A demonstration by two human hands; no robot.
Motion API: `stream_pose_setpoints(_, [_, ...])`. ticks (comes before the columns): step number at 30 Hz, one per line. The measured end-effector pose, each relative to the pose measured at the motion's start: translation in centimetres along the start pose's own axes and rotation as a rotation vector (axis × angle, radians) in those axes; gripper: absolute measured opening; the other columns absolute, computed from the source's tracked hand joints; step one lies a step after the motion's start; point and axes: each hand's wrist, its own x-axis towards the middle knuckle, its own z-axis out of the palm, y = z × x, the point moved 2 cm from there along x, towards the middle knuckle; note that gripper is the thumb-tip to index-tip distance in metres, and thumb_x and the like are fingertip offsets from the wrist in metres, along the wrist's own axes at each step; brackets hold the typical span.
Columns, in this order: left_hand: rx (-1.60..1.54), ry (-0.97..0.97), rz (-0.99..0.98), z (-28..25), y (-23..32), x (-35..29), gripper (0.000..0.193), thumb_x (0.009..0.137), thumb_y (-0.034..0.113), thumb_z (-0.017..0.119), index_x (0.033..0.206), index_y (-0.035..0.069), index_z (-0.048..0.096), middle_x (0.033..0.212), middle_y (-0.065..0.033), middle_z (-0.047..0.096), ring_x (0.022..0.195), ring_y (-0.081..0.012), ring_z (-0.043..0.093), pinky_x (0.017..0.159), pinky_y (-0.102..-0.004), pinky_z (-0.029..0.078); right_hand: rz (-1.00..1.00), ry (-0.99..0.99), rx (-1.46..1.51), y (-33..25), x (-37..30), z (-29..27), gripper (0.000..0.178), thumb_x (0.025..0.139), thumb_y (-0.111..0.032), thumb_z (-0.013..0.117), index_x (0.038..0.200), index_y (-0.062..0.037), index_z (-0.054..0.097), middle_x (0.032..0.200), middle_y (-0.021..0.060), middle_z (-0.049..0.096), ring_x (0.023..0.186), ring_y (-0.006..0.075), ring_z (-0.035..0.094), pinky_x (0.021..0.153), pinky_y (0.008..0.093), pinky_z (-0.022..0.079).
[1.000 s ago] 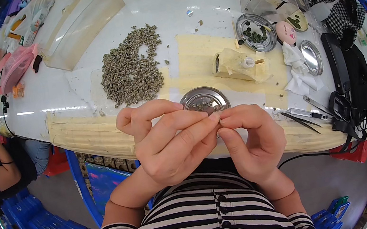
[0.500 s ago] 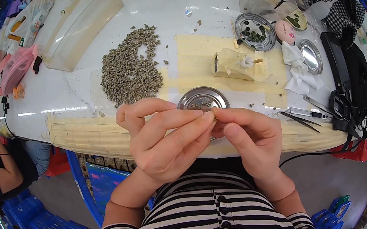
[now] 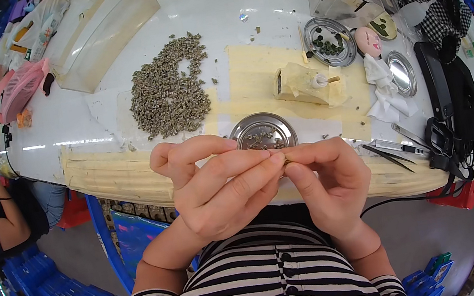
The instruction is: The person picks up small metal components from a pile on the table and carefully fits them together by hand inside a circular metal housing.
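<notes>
The fingertips of my left hand (image 3: 219, 191) and my right hand (image 3: 332, 182) meet just in front of a round steel dish (image 3: 287, 127). Both are closed in a pinch on a tiny brass-coloured piece (image 3: 286, 163), mostly covered by the fingers, so its exact kind is hidden. My left middle and ring fingers lie bent beside the pinch. Several small metal parts (image 3: 266, 137) are scattered inside the dish. Beyond my left hand spreads a large heap of small silvery metal parts (image 3: 169, 93) on the white table.
A tape-wrapped block (image 3: 301, 85) with a small white-capped peg stands behind the dish. To the right lie a steel plate of dark green pieces (image 3: 328, 40), crumpled tissue (image 3: 381, 78), tweezers (image 3: 388, 158), a cutter knife (image 3: 398, 146) and a black bag (image 3: 463, 106). Another person sits at far left.
Both hands have shifted slightly toward me and to the right, fingertips still together. More of the steel dish shows now. The heap and the other things stay put.
</notes>
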Motion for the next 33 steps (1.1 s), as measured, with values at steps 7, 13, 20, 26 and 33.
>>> stream_pose_setpoints(7, [-0.098, 0.019, -0.145, 0.4, -0.6, 0.5, 0.022, 0.062, 0.008, 0.080, 0.082, 0.016, 0.072, 0.083, 0.0065, 0.067, 0.087, -0.0182, 0.056, 0.081, -0.0350, 0.029, -0.616, -0.029, -0.725, -0.4, 0.7, 0.4, 0.032, 0.073, 0.006, 0.075, 0.104, 0.0004, 0.071, 0.096, 0.0141, 0.072, 0.087, 0.0269, 0.072, 0.073, 0.0313, 0.060])
stream_pose_setpoints(13, [-0.129, -0.008, -0.164, 0.1, -0.7, 0.6, 0.024, 0.063, 0.008, 0.080, 0.084, 0.015, 0.074, 0.083, 0.0064, 0.067, 0.086, -0.0175, 0.055, 0.080, -0.0342, 0.030, -0.601, 0.022, -0.777, 0.1, 0.6, 0.5, 0.025, 0.077, 0.004, 0.073, 0.102, 0.0010, 0.071, 0.095, 0.0140, 0.071, 0.085, 0.0284, 0.072, 0.071, 0.0314, 0.059])
stream_pose_setpoints(20, [-0.101, -0.029, -0.050, -0.2, -0.4, 0.5, 0.027, 0.066, 0.007, 0.082, 0.091, 0.014, 0.075, 0.091, 0.0032, 0.069, 0.089, -0.0235, 0.051, 0.078, -0.0319, 0.043, 0.090, -0.073, 0.008, 0.5, 0.1, -0.2, 0.019, 0.084, 0.005, 0.070, 0.102, 0.0045, 0.069, 0.094, 0.0131, 0.071, 0.084, 0.0210, 0.070, 0.077, 0.0275, 0.055])
stream_pose_setpoints(26, [-0.048, -0.013, -0.052, 0.0, -0.3, 0.4, 0.028, 0.066, 0.008, 0.082, 0.093, 0.014, 0.075, 0.091, 0.0028, 0.068, 0.090, -0.0235, 0.051, 0.078, -0.0318, 0.043, -0.049, -0.019, -0.085, 0.5, 0.3, -0.4, 0.020, 0.081, 0.004, 0.073, 0.101, 0.0032, 0.070, 0.096, 0.0131, 0.072, 0.085, 0.0187, 0.070, 0.077, 0.0278, 0.055])
stream_pose_setpoints(33, [-0.059, -0.006, -0.097, 0.1, -0.5, 0.6, 0.026, 0.066, 0.006, 0.082, 0.090, 0.012, 0.075, 0.089, 0.0018, 0.068, 0.089, -0.0237, 0.051, 0.077, -0.0319, 0.043, -0.437, 0.067, -0.511, -0.4, 0.4, 0.3, 0.029, 0.074, 0.004, 0.078, 0.102, 0.0010, 0.071, 0.093, 0.0139, 0.072, 0.081, 0.0236, 0.070, 0.069, 0.0300, 0.057])
